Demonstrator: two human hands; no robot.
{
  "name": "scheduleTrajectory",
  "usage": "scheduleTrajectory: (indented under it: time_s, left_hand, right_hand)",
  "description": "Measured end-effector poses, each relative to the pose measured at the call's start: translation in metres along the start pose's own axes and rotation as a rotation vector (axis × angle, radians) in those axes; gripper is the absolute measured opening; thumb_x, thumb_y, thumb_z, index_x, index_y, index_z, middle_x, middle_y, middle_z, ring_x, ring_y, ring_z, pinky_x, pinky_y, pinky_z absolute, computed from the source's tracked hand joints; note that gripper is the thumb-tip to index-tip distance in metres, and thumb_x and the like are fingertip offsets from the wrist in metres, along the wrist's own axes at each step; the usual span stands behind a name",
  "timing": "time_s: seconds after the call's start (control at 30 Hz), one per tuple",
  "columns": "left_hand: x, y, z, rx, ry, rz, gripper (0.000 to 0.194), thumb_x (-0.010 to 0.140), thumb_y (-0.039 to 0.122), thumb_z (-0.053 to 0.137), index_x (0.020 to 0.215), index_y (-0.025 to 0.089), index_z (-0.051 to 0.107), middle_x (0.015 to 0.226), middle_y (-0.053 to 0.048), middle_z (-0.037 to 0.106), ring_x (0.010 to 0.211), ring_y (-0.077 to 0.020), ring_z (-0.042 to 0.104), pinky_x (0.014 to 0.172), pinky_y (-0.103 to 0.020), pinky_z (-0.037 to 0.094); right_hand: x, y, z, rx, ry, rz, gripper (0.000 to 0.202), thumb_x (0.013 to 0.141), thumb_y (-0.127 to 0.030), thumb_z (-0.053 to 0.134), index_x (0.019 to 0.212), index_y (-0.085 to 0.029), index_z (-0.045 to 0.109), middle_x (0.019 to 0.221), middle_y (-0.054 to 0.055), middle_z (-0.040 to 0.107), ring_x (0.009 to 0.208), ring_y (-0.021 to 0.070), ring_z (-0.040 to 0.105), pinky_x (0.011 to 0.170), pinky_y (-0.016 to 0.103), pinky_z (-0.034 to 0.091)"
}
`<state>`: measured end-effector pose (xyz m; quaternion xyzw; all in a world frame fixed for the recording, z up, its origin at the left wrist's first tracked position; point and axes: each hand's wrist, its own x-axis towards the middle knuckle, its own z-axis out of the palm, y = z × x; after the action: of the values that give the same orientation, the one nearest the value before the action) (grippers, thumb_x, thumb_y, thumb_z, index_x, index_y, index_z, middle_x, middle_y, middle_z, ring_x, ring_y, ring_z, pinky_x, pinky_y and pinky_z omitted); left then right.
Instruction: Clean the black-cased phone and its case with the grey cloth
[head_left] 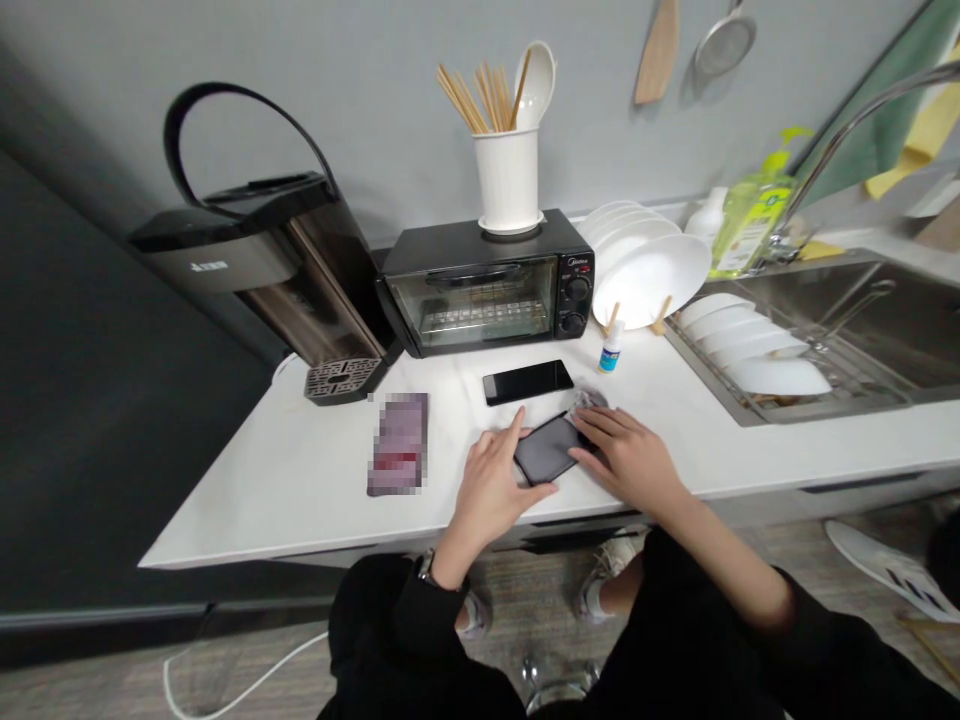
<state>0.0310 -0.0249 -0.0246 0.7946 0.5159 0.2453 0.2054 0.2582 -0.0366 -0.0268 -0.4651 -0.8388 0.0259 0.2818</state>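
Phone (pixel 551 450) lay flat near the front edge of the counter (pixel 247 490). The left hand (pixel 491 490) gripped its left end, thumb along the near side, fingers at the far corner. The right hand (pixel 626 455) lay over its right end, thumb and fingers apart, crumpled wipe (pixel 589 398) at the fingertips. Behind lay a black phone (pixel 529 382); a small bottle (pixel 610 350) stood right of that, before the plates (pixel 649 275).
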Motion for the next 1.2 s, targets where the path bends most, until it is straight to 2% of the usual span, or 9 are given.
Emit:
scheduleTrajectory:
  time_s: [0.13, 0.27, 0.4, 0.53, 0.7, 0.8, 0.93, 1.1, 1.2]
  left_hand:
    - [-0.001, 0.0, 0.0, -0.014, -0.003, 0.02, 0.113, 0.082, 0.037, 0.086, 0.169, 0.03, 0.015, 0.146, -0.006, 0.064, 0.122, -0.0299, 0.055, 0.107, -0.044, 0.041]
    - [-0.001, 0.0, 0.001, -0.005, 0.008, 0.009, 0.118, 0.078, 0.042, 0.089, 0.169, 0.031, 0.015, 0.146, -0.007, 0.064, 0.123, -0.0317, 0.054, 0.106, -0.046, 0.042]
    - [-0.001, -0.001, 0.001, 0.013, -0.001, 0.023, 0.116, 0.079, 0.04, 0.088, 0.169, 0.029, 0.015, 0.143, -0.008, 0.065, 0.121, -0.0314, 0.055, 0.105, -0.045, 0.043]
    - [-0.002, -0.001, 0.002, -0.002, 0.018, 0.014, 0.119, 0.076, 0.043, 0.09, 0.168, 0.03, 0.017, 0.144, -0.006, 0.065, 0.122, -0.0317, 0.055, 0.106, -0.046, 0.042]
    - [-0.001, -0.002, 0.001, -0.012, 0.014, 0.025, 0.113, 0.08, 0.036, 0.088, 0.168, 0.031, 0.017, 0.145, -0.006, 0.064, 0.121, -0.0309, 0.055, 0.106, -0.045, 0.042]
    - [0.0, -0.001, 0.0, 0.002, 0.019, 0.014, 0.114, 0.08, 0.038, 0.088, 0.168, 0.033, 0.017, 0.146, -0.006, 0.064, 0.123, -0.0316, 0.055, 0.107, -0.046, 0.042]
    - [0.001, 0.0, -0.001, 0.0, 0.006, 0.031, 0.109, 0.082, 0.031, 0.084, 0.168, 0.031, 0.017, 0.143, -0.006, 0.065, 0.121, -0.0306, 0.056, 0.106, -0.045, 0.043]
    - [-0.001, 0.0, 0.001, -0.003, 0.016, 0.02, 0.119, 0.077, 0.041, 0.09, 0.168, 0.033, 0.015, 0.144, -0.005, 0.065, 0.122, -0.0315, 0.055, 0.107, -0.047, 0.042]
    - [-0.001, 0.001, 0.001, -0.001, -0.006, 0.029, 0.117, 0.077, 0.039, 0.089, 0.169, 0.03, 0.016, 0.144, -0.006, 0.065, 0.122, -0.0318, 0.054, 0.107, -0.046, 0.043]
  right_hand:
    - [0.0, -0.001, -0.003, 0.12, -0.171, -0.169, 0.042, 0.104, -0.047, 0.058, 0.137, -0.023, 0.068, 0.14, 0.01, 0.07, 0.131, 0.0275, 0.066, 0.115, 0.048, 0.05]
    - [0.001, -0.003, -0.002, -0.001, -0.045, -0.015, 0.036, 0.106, -0.04, 0.054, 0.132, -0.021, 0.071, 0.134, 0.013, 0.073, 0.126, 0.0303, 0.069, 0.115, 0.055, 0.048]
    - [0.001, -0.003, 0.0, 0.16, -0.201, -0.185, 0.044, 0.103, -0.047, 0.058, 0.139, -0.021, 0.066, 0.142, 0.011, 0.069, 0.13, 0.0272, 0.066, 0.115, 0.046, 0.051]
    - [-0.001, 0.002, 0.001, 0.046, -0.05, -0.02, 0.035, 0.106, -0.037, 0.052, 0.132, -0.021, 0.07, 0.136, 0.012, 0.072, 0.13, 0.0302, 0.066, 0.112, 0.051, 0.052]
    - [0.0, -0.001, -0.001, 0.125, -0.217, -0.172, 0.038, 0.106, -0.046, 0.054, 0.135, -0.026, 0.067, 0.14, 0.008, 0.07, 0.131, 0.0269, 0.066, 0.121, 0.054, 0.042]
    - [0.004, -0.003, -0.003, -0.03, -0.076, 0.031, 0.036, 0.108, -0.039, 0.049, 0.131, -0.021, 0.069, 0.134, 0.014, 0.073, 0.127, 0.0304, 0.069, 0.117, 0.057, 0.045]
    - [0.006, -0.006, -0.007, 0.125, -0.179, -0.153, 0.038, 0.106, -0.044, 0.054, 0.133, -0.022, 0.069, 0.136, 0.011, 0.073, 0.126, 0.0267, 0.069, 0.113, 0.046, 0.051]
    - [0.005, 0.005, -0.005, 0.091, -0.043, -0.007, 0.031, 0.107, -0.036, 0.052, 0.124, -0.022, 0.074, 0.131, 0.009, 0.075, 0.124, 0.028, 0.07, 0.107, 0.046, 0.056]
    - [-0.002, -0.001, 0.003, 0.158, -0.114, -0.121, 0.036, 0.104, -0.038, 0.058, 0.134, -0.022, 0.069, 0.141, 0.01, 0.07, 0.132, 0.0289, 0.065, 0.113, 0.047, 0.053]
